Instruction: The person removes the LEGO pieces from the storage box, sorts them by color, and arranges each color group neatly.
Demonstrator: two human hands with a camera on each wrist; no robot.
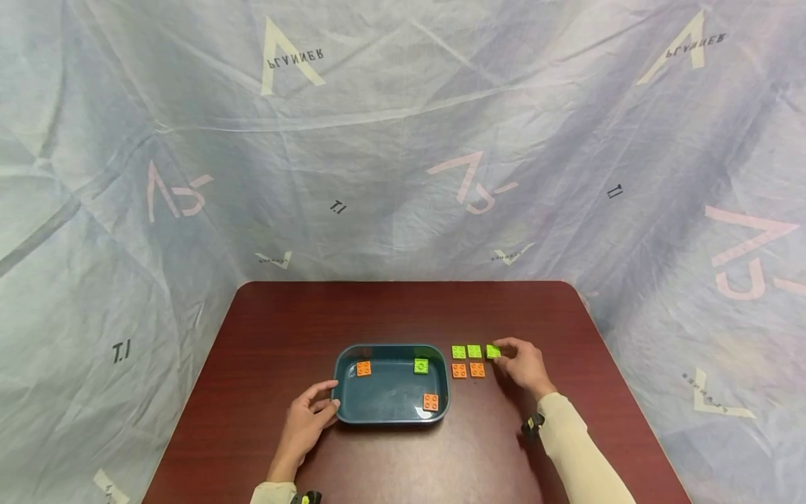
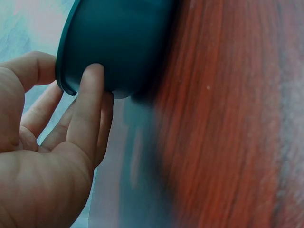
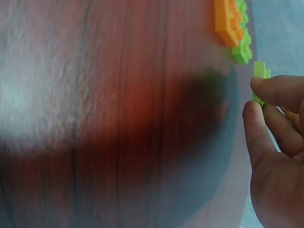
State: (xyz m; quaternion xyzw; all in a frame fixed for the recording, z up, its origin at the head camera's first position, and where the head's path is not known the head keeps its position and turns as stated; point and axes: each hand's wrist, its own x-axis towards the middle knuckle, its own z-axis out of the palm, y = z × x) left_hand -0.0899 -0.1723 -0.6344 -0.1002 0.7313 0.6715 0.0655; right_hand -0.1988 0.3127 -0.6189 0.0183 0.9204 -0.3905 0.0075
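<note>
At its left end, the dark teal tray [image 1: 390, 422] is held by my left hand [image 1: 306, 420], the index finger at the rim and the thumb [image 2: 90, 90] against the outer wall. Inside the tray lie an orange toy brick [image 1: 364, 368] at the back left, a green brick [image 1: 420, 366] at the back right and another orange brick [image 1: 431, 402] at the front right. Right of the tray, my right hand [image 1: 521, 365] pinches a green brick [image 1: 492, 352] between thumb and fingers. The right wrist view shows this brick [image 3: 259, 69] partly hidden by the fingertips.
Between tray and right hand, two green bricks [image 1: 466, 351] stand in a row behind two orange bricks [image 1: 468, 370]. All rest on a dark red wooden table [image 1: 302, 315]. Grey printed sheeting [image 1: 390, 140] hangs behind the table and along both sides.
</note>
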